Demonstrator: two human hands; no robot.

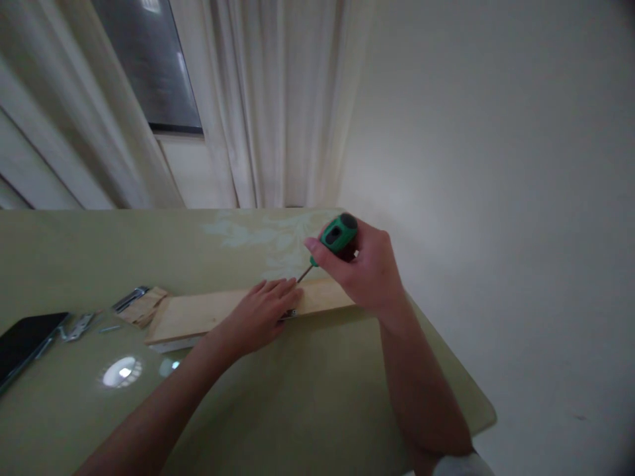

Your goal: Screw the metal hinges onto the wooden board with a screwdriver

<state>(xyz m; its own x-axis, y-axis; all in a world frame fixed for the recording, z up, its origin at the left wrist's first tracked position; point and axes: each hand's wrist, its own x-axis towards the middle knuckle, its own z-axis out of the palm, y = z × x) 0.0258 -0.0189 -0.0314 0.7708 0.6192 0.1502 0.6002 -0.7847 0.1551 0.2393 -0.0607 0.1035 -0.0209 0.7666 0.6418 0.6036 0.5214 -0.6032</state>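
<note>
At a glossy pale-green table [297, 396], before pleated cream curtains [268, 99]. Clamping the fingers of the right hand [372, 268] round a green-and-black screwdriver [339, 233], pointed down and left. Resting the left hand [262, 314], with fingers close together, across a long pale wooden board [191, 314] mid-table; cannot tell whether clamped on it.

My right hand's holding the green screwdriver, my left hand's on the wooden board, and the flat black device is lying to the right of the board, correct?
Not quite: in the head view, the flat black device lies to the left of the wooden board. Your right hand does hold the green screwdriver, and your left hand is on the board.
</note>
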